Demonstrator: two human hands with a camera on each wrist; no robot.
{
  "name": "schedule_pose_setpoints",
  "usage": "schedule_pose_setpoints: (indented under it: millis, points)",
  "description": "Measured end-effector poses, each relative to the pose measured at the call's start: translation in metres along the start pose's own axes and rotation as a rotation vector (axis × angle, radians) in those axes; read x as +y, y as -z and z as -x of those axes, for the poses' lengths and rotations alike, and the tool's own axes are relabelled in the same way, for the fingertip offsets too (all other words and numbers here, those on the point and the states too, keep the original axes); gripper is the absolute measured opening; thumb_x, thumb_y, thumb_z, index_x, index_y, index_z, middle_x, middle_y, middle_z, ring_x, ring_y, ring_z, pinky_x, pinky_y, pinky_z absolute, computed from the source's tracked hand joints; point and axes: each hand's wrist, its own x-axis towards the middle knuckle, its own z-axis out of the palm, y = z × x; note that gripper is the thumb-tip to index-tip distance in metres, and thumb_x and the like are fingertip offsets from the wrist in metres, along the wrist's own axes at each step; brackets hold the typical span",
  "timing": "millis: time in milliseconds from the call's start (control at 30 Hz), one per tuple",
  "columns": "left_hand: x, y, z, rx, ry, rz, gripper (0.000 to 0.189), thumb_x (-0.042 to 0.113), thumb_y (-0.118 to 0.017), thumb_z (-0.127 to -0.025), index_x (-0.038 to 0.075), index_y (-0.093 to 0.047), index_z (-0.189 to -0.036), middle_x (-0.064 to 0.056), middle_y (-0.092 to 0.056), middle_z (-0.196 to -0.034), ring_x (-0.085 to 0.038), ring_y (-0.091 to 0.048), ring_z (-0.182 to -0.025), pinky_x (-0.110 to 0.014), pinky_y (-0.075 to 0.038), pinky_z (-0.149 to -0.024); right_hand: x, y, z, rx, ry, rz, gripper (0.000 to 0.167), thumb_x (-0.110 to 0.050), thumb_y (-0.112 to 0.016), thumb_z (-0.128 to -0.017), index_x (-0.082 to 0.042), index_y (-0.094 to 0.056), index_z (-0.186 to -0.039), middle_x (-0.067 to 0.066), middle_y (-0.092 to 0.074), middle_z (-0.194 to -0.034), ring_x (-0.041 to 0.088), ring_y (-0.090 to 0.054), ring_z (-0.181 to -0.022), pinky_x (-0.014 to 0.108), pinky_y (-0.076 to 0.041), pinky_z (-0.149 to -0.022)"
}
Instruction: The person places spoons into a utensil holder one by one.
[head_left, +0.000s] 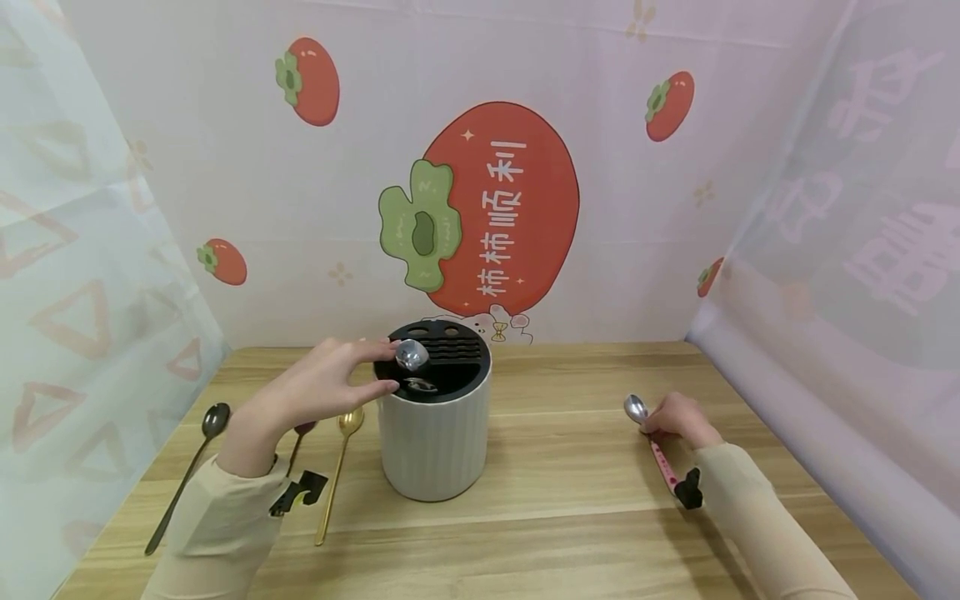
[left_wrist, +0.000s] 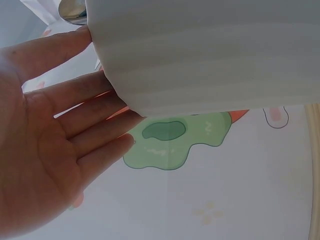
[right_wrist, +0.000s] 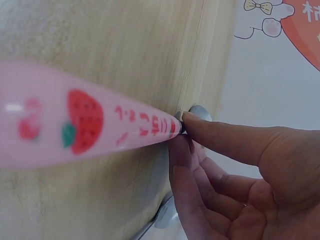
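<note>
My left hand (head_left: 330, 385) is at the left of the rim of a ribbed white utensil holder (head_left: 435, 450) with a black slotted top. Its fingers and thumb are straight and spread apart, fingertips right at the rim. A silver spoon (head_left: 412, 355) stands in the holder with its bowl up, beside those fingertips, and a second shiny bowl (head_left: 420, 385) shows lower in the dark opening. On the right, my right hand (head_left: 678, 419) pinches a spoon with a pink, strawberry-printed handle (right_wrist: 85, 120) between thumb and fingers, near its silver bowl (head_left: 636, 407).
Left of the holder lie a black spoon (head_left: 216, 421), a gold spoon (head_left: 349, 422) and a dark reddish spoon (head_left: 303, 429) partly hidden by my left arm. Another metal spoon (right_wrist: 166, 215) shows below my right hand in the right wrist view. A printed backdrop (head_left: 600, 250) stands behind the wooden table (head_left: 555, 467).
</note>
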Motion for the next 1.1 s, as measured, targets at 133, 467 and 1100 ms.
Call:
schedule_pose_setpoints:
  millis: [133, 467, 1100]
  points:
    - [-0.0003, 0.0005, 0.0007, -0.001, -0.003, 0.003, 0.047, 0.03, -0.066, -0.089, 0.005, -0.059, -0.128, -0.01, -0.063, -0.126, -0.027, -0.057, -0.119, -0.047, -0.046, -0.098, -0.0006, 0.0006, -0.002, -0.003, 0.005, -0.008, 0.016, -0.013, -0.076, -0.075, 0.002, -0.071, -0.072, 0.001, -0.066, -0.059, 0.009, -0.057, -0.055, 0.022, -0.043, -0.052]
    - [-0.0001, 0.0004, 0.0007, -0.005, 0.005, -0.001, 0.046, 0.03, -0.065, -0.089, 0.005, -0.06, -0.128, -0.01, -0.062, -0.127, -0.028, -0.058, -0.118, -0.047, -0.046, -0.097, -0.0029, 0.0004, -0.0013, -0.026, -0.016, -0.105, 0.019, -0.007, -0.075, -0.076, 0.01, -0.068, -0.079, 0.003, -0.067, -0.06, 0.008, -0.062, -0.055, 0.023, -0.052, -0.055]
    - [-0.0008, 0.0006, -0.0004, -0.008, -0.001, 0.008, 0.045, 0.031, -0.065, -0.089, 0.006, -0.06, -0.127, -0.009, -0.063, -0.126, -0.026, -0.058, -0.117, -0.046, -0.046, -0.097, -0.0027, -0.0001, -0.0039, -0.049, -0.026, -0.093, 0.018, -0.01, -0.074, -0.077, 0.007, -0.068, -0.076, 0.002, -0.067, -0.06, 0.009, -0.061, -0.056, 0.023, -0.05, -0.055]
